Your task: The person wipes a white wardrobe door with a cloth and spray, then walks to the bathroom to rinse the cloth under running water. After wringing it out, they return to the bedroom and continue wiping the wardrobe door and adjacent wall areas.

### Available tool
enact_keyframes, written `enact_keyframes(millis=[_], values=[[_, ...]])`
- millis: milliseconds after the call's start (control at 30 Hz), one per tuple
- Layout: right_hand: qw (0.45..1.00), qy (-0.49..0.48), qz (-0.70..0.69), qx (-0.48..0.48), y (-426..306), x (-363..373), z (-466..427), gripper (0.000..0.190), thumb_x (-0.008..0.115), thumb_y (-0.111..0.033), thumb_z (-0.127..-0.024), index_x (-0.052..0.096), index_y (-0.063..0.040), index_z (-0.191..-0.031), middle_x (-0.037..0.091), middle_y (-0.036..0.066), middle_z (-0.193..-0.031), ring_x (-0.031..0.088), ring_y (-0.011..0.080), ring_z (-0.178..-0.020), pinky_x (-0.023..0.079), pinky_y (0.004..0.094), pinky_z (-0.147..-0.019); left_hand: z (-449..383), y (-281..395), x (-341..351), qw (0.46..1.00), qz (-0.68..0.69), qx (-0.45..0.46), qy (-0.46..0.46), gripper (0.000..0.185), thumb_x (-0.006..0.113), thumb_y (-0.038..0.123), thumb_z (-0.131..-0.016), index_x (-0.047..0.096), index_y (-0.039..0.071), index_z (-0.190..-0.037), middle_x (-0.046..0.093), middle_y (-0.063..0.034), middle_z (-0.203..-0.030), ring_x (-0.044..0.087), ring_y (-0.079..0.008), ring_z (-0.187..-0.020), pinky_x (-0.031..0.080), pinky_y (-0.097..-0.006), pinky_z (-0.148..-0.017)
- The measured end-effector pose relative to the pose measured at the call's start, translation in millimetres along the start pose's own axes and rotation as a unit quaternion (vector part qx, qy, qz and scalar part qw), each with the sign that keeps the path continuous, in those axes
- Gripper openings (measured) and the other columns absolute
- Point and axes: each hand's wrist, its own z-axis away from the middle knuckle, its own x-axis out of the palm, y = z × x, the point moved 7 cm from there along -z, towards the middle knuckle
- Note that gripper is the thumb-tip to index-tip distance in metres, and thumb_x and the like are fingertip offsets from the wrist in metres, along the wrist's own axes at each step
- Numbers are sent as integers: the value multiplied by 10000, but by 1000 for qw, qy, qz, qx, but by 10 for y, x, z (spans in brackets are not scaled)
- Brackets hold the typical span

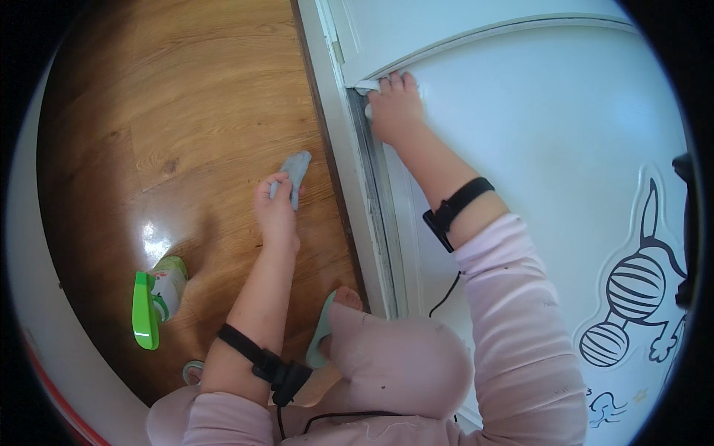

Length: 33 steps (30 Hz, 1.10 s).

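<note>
My left hand (276, 203) pinches a folded grey-blue cloth (298, 165) between thumb and fingers, held above the wood floor. Up at the corner of a white panel (530, 128), my right hand (396, 108) presses a pale cloth (366, 85) against the edge. Part of that cloth is hidden under the fingers. A dark, grimy groove (360, 120) runs along the panel's side, right below this hand. The raised curved trim (474, 36) lies just beyond my fingertips.
A spray bottle with a green trigger head (144, 312) stands on the wood floor (223, 100) at left. A pale frame (346, 139) divides floor from panel. Black cartoon decals (636, 284) mark the panel. A black cable (446, 295) hangs near my right arm; my slippered foot (323, 334) is below.
</note>
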Motion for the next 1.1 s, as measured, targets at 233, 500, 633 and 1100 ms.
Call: enact_keyframes(millis=[233,500,633,1100], values=[[998,-38,26,-41,-173,109,-94,381,556,-267,-810,608,-129,-1161,471,109,-1330,312,272,-1325,153,444,-1091,-48,81,-137,998,-7,41,44,87,542,87,-894,553,75,-979,597,-67,-891,592,-136,-741,424,-237,-645],[995,-34,-10,-97,-283,302,383,328,579,-257,-792,652,-133,-1087,499,89,-1305,333,258,-1312,187,432,-1086,184,350,15,999,11,16,37,106,543,82,-886,552,72,-991,593,-78,-917,593,-141,-749,431,-243,-668],[992,-41,-1,-119,-396,465,834,284,581,-258,-793,676,-136,-1031,525,98,-1271,362,257,-1281,220,425,-1064,288,412,59,999,-10,21,34,106,549,73,-881,557,53,-985,581,-88,-955,597,-147,-751,445,-254,-680],[988,79,-38,-129,-28,-175,249,331,616,-217,-743,642,-129,-1061,549,114,-1224,405,261,-1245,304,410,-1021,311,341,160,998,-22,59,5,107,541,70,-875,553,43,-978,570,-77,-919,585,-137,-766,444,-253,-675]])
